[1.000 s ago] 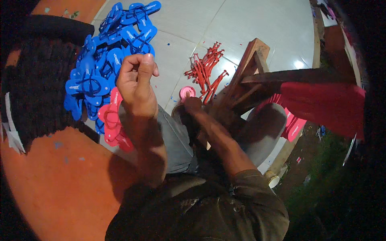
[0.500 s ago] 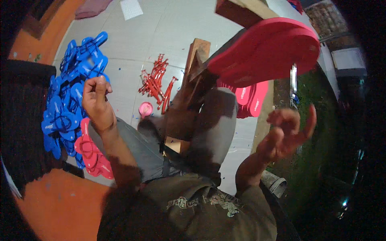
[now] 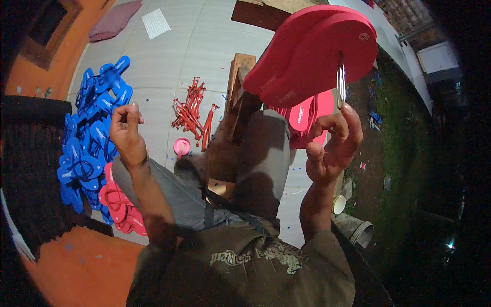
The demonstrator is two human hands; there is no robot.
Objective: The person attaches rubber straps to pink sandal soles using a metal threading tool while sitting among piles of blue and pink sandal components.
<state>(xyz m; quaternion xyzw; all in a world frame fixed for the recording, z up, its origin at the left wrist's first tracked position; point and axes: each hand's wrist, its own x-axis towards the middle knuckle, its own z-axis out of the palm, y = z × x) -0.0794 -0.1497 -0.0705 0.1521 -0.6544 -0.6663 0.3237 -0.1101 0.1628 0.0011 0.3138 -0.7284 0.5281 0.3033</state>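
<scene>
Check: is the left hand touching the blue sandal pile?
Apart. The head view shows the left hand raised with fingers curled, while the blue sandal pile lies on the floor beneath and beside it.

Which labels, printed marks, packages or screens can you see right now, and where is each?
No packages or screens.
Pale printed marks on the raised red sandal soles, above the right hand.
Pale marks on the red soles stacked behind the knee.
Pale marks on the blue sandals piled beyond the left hand.
White gridded sheet flat on the far floor.

No packages, labels, signs, screens.
</scene>
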